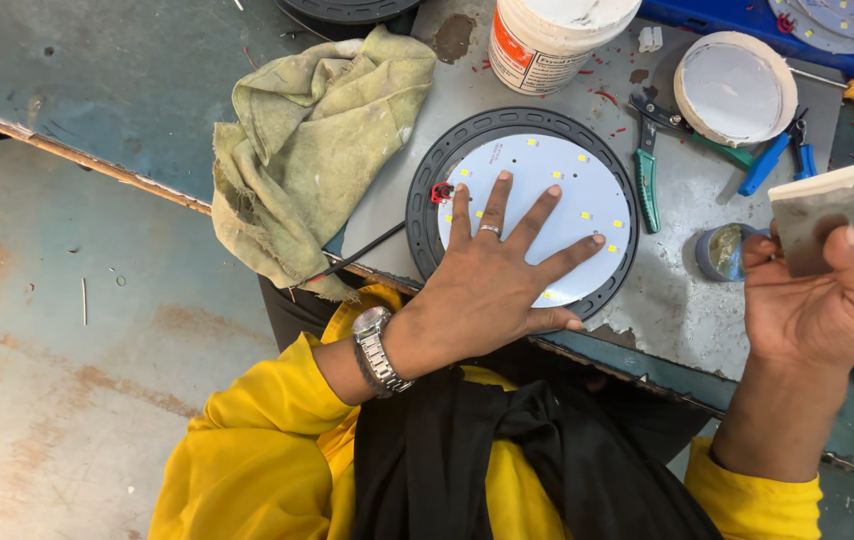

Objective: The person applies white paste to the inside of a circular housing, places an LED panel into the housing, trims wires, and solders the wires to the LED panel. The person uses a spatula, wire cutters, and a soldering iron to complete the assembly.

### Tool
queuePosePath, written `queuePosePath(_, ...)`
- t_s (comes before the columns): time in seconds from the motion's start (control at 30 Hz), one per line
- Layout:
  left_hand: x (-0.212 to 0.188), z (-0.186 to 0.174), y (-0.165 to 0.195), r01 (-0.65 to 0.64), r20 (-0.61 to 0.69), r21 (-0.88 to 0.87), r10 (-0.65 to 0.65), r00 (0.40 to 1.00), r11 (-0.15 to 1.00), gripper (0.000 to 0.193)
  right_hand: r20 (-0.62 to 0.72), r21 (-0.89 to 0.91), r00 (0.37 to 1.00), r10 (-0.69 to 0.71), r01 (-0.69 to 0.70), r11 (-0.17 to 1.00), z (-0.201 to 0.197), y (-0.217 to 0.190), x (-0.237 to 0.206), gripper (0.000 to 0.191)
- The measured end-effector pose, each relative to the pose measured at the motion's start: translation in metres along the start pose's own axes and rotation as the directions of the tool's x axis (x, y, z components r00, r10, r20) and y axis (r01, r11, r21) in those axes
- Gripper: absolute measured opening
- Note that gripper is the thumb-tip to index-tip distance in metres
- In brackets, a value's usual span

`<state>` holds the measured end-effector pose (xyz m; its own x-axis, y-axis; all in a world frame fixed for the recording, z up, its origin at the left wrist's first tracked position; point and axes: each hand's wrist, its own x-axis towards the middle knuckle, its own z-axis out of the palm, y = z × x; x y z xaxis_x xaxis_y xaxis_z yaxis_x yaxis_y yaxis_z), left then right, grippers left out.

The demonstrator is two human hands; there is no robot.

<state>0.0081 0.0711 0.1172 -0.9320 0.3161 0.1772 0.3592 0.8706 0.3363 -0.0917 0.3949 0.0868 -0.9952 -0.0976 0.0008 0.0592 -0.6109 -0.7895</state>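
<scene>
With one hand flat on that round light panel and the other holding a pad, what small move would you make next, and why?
Probably bring the right hand with its grey pad down onto the white disc: the left hand already pins it flat inside the black ring, and the pad hangs off to the side.

The white disc (547,190) under the left hand (487,290) looks smooth and matt, seated in a black ring (425,200) of dull plastic. The right hand (817,305) holds a grey block (827,215) with a rough, gritty face, possibly sponge or foam. The surface (147,90) is painted metal, blue-grey, scuffed, its paint flaking along the near edge. A crumpled cloth (307,140) is soft, stained olive fabric. The wristwatch (377,350) is shiny steel. The tub (547,35) is glossy white plastic; the cutters (645,175) have green plastic handles.
</scene>
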Motion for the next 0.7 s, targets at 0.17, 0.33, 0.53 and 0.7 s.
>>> queuePosePath(0.17,0.000,0.005,-0.001,0.006,-0.029,0.061,-0.004,1.000,0.998,0.076,-0.012,0.043,1.000,0.003,-0.002,0.999,-0.002,0.006,-0.004,0.023)
queuePosePath(0.33,0.001,0.004,-0.003,-0.006,-0.021,0.087,0.008,1.000,0.996,0.079,0.043,0.057,0.999,0.000,-0.002,0.998,-0.010,0.013,-0.005,0.021)
queuePosePath(0.53,-0.004,-0.008,-0.009,-0.009,-0.046,-0.086,0.005,0.999,0.996,0.091,0.128,0.005,0.991,-0.038,0.037,0.999,0.003,0.030,-0.015,0.022)
queuePosePath(0.7,-0.033,-0.021,-0.025,0.013,-0.191,-0.019,-0.016,0.981,1.000,0.077,0.204,-0.090,0.972,-0.114,0.135,0.987,0.030,0.057,-0.017,0.048)
